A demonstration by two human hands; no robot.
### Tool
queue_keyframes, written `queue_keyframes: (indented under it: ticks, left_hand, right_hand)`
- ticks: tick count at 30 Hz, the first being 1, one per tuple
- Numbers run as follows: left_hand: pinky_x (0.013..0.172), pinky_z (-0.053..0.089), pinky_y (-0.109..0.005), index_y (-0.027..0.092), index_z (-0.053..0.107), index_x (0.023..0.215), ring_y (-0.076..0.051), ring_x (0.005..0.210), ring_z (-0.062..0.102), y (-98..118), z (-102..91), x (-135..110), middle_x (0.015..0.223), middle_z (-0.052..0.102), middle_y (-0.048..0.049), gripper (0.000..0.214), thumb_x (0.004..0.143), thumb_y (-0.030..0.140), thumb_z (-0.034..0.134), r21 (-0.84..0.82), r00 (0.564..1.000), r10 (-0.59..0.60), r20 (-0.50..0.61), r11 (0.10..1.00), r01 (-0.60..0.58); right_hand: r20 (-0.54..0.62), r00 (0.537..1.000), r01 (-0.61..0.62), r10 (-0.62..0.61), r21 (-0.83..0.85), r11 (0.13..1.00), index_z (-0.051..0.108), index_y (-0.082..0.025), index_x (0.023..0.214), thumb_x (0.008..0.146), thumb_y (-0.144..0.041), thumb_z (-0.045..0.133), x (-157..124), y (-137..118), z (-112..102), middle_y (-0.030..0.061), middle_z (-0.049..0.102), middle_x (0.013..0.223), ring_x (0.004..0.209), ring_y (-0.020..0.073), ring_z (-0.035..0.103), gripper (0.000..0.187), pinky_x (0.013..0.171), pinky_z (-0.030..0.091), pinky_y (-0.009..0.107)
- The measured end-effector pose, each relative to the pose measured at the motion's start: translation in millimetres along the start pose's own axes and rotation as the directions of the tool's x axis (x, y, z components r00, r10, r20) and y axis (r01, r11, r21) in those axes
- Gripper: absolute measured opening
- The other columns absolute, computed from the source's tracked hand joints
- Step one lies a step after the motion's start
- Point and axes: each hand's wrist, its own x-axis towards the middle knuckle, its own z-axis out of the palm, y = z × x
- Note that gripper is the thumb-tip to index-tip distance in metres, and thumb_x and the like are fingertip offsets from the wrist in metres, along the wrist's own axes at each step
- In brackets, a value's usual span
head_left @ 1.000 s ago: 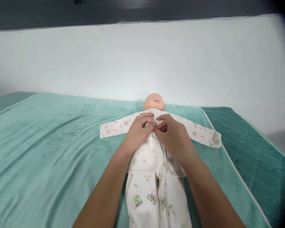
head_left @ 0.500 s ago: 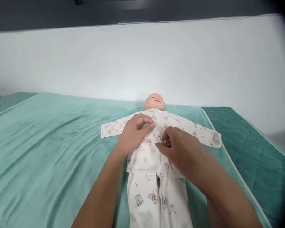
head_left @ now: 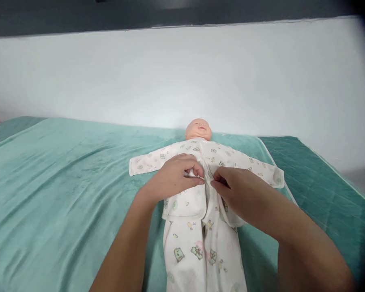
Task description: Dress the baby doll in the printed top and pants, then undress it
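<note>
A baby doll (head_left: 198, 129) lies on its back, dressed in a white printed baby shirt (head_left: 185, 206) with both sleeves spread wide. White printed pants (head_left: 187, 259) cover its legs below the shirt's hem. On the left front panel, my left hand (head_left: 181, 173) pinches the shirt's edge between thumb and fingers. Across the front opening, my right hand (head_left: 231, 182) pinches the other edge. The two fingertips are a short gap apart at mid-chest. Whatever fastener may sit under the fingers is hidden. Below my hands the shirt front hangs apart, showing the pants.
Beneath the doll spreads a light green blanket (head_left: 79, 182) with soft wrinkles. A darker green quilted cover (head_left: 325, 190) shows at the right. Behind the doll's head rises a white wall (head_left: 170, 77), with a dark band (head_left: 140, 16) along the top.
Both hands have moved down the shirt's front a little. My left hand has come toward the middle, and my right fingers have closed on the shirt edge. The lower front panels are further apart.
</note>
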Motion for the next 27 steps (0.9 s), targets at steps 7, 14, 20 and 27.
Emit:
queue_keyframes:
  ticks: [7,14,20,27]
  left_hand:
    - [0.058,0.038,-0.025,0.021,0.063,0.082,-0.011,0.065,0.047,7,-0.1,-3,0.076,0.058,0.0011,0.015,0.085,0.036,0.062,-0.205,0.993,-0.114,0.032,0.972,0.118]
    - [0.056,0.036,-0.023,0.020,0.062,0.081,-0.009,0.064,0.047,15,9.3,-2,0.074,0.055,0.0022,0.014,0.085,0.033,0.062,-0.287,0.988,-0.151,0.036,0.945,0.155]
    - [0.054,0.035,-0.023,0.020,0.064,0.081,-0.009,0.063,0.046,10,7.0,0,0.072,0.055,0.0021,0.014,0.085,0.034,0.061,-0.299,0.986,-0.154,0.061,0.940,0.165]
    - [0.055,0.035,-0.023,0.020,0.066,0.085,-0.008,0.060,0.043,10,4.2,-1,0.071,0.054,0.0025,0.017,0.087,0.036,0.059,-0.303,0.990,-0.131,0.055,0.942,0.142]
  right_hand:
    - [-0.032,0.999,0.028,-0.025,0.107,0.994,0.042,-0.022,0.062,0.088,-0.029,0.048,2,4,3,-0.0008,0.053,0.058,0.048,0.0127,0.038,0.028,0.047,0.020,0.030]
    - [-0.047,0.998,-0.023,0.030,0.150,0.988,0.044,-0.022,0.062,0.078,-0.018,0.050,10,-4,10,-0.0006,0.057,0.061,0.051,0.0130,0.041,0.018,0.050,0.022,0.029]
    - [0.014,1.000,-0.006,0.001,0.310,0.951,0.043,-0.022,0.061,0.084,-0.031,0.051,13,11,1,-0.0022,0.050,0.056,0.050,0.0116,0.036,0.027,0.044,0.023,0.027]
    - [0.111,0.984,0.017,-0.136,0.712,0.702,0.056,-0.020,0.067,0.090,-0.046,0.054,19,23,-6,-0.0016,0.057,0.060,0.058,0.0131,0.054,0.034,0.058,0.042,0.026]
